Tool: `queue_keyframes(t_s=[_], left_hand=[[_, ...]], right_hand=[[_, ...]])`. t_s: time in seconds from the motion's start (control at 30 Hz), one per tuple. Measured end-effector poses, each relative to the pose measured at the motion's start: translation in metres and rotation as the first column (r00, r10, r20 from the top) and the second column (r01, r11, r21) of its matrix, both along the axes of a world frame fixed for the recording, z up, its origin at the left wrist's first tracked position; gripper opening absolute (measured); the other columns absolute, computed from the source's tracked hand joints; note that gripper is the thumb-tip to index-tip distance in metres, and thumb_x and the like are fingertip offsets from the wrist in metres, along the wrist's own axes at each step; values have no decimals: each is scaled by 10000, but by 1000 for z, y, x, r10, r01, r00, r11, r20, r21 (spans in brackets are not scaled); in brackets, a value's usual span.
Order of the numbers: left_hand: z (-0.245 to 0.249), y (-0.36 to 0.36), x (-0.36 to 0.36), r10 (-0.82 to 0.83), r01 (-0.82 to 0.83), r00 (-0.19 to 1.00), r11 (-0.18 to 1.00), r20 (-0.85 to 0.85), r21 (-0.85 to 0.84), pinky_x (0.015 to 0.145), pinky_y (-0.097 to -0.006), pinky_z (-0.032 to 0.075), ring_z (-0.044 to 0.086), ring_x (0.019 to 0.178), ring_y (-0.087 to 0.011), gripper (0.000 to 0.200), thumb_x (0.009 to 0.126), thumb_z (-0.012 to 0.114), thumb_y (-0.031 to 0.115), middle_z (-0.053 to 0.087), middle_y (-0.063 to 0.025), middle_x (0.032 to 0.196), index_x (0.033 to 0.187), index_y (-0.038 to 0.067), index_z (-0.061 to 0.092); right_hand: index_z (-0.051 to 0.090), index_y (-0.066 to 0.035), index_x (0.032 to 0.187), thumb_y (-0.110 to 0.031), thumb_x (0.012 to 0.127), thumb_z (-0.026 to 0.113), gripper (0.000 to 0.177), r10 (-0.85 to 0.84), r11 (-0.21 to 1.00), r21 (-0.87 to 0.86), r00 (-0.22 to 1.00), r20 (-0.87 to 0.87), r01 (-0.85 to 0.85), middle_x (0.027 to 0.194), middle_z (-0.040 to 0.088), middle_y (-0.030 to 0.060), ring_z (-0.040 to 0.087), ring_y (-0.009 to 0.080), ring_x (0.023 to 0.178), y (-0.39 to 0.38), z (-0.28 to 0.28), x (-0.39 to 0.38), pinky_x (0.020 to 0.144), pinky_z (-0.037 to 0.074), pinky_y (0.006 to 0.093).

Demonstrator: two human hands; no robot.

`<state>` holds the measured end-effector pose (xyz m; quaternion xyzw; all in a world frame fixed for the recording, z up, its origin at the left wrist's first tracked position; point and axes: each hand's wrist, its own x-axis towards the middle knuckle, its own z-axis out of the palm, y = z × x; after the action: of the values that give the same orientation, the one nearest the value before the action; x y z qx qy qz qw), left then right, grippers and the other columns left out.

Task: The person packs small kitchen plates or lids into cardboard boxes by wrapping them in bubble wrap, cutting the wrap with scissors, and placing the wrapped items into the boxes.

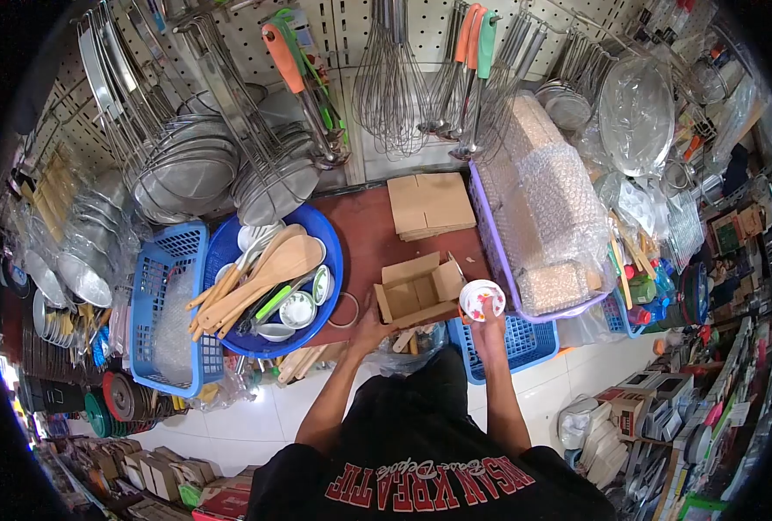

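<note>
An open, empty cardboard box (419, 291) stands near the front edge of the reddish table (364, 230). My left hand (370, 326) grips its left front corner, with the fingers partly hidden by the box. Just right of the box, my right hand (490, 323) holds a small white bowl (481, 298) with a red and yellow pattern, thumb over its face. Behind the box lies a stack of flattened cardboard boxes (431, 204). To the left, a round blue basin (332, 300) holds wooden spatulas (269, 267) and several small bowls (298, 309).
A purple basket (490, 227) with bubble-wrapped items (560, 200) stands right of the box. Below my right hand is a blue basket (525, 340). Another blue basket (143, 321) is at the left. Strainers (186, 169) and whisks (392, 95) hang along the back.
</note>
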<state>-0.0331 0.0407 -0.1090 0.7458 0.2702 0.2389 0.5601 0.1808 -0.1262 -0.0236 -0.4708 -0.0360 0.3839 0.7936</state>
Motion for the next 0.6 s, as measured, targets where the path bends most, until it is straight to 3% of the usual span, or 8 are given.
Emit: queue_keyframes(t_s=[0.1, 0.13, 0.2, 0.23, 0.33, 0.37, 0.47, 0.6], left_hand=[[31, -9, -5, -47, 51, 997, 997, 64, -62, 1067, -398, 378, 453, 1287, -358, 772, 729, 761, 112, 490, -213, 1331, 1387, -12, 377], [40, -12, -7, -52, 57, 996, 996, 71, -72, 1072, -397, 372, 452, 1289, -359, 742, 730, 753, 103, 510, -206, 1317, 1375, -5, 401], [29, -8, -13, -139, 135, 989, 988, -44, -72, 1044, -396, 400, 504, 1233, -327, 532, 775, 684, 74, 561, -175, 1279, 1278, 13, 522], [27, -8, -16, -180, 173, 979, 982, -100, -74, 1029, -396, 414, 530, 1205, -310, 439, 798, 650, 59, 586, -160, 1261, 1230, 22, 582], [29, -16, -14, -4, 12, 999, 986, -46, 169, 1019, -408, 421, 551, 1181, -334, 433, 786, 623, 58, 616, -172, 1215, 1218, 46, 602], [31, -15, -14, -24, 35, 997, 988, -70, 153, 1025, -400, 415, 543, 1190, -327, 446, 789, 644, 61, 607, -162, 1234, 1232, 45, 590], [46, -12, -12, -55, 63, 988, 997, -144, 50, 1034, -386, 406, 526, 1204, -297, 469, 800, 684, 63, 593, -133, 1260, 1254, 44, 568], [25, -11, -13, -84, 71, 994, 983, -70, -171, 1029, -392, 409, 528, 1187, -257, 496, 807, 683, 38, 596, -108, 1237, 1283, 57, 547]], right_hand=[[525, -35, 1255, -198, 979, 602, 329, 79, 995, -77, 986, 147, -68, 1129, 647, 81, 645, 208, 1024, 5, 19, 4, 893, 532, 375], [542, -34, 1233, -171, 965, 616, 310, 156, 980, -176, 922, 355, -98, 1102, 654, 77, 649, 201, 1007, 11, 29, 5, 875, 535, 367], [577, -33, 1189, -119, 937, 644, 274, 335, 923, -375, 653, 679, -84, 1048, 666, 71, 658, 188, 973, 27, 51, 3, 839, 542, 349], [615, -23, 1118, -53, 863, 692, 268, 404, 889, -447, 625, 668, -96, 997, 692, 106, 682, 218, 941, 36, 62, -2, 801, 540, 342], [624, -15, 1094, -58, 831, 702, 277, 566, 823, -564, 174, 806, -68, 1002, 690, 165, 686, 307, 924, 58, 77, -11, 793, 537, 386], [637, -20, 1067, -93, 811, 713, 276, 586, 810, -586, 48, 809, -17, 1012, 681, 197, 665, 385, 910, 64, 62, -11, 801, 529, 442], [641, -27, 1049, -139, 822, 719, 266, 794, 607, -794, 26, 607, 25, 1010, 679, 209, 653, 393, 947, 83, 58, -27, 825, 513, 475], [624, -24, 1059, -194, 832, 719, 299, 854, 517, -856, 53, 518, 17, 997, 673, 239, 644, 400, 971, 103, 33, -31, 840, 505, 490]])
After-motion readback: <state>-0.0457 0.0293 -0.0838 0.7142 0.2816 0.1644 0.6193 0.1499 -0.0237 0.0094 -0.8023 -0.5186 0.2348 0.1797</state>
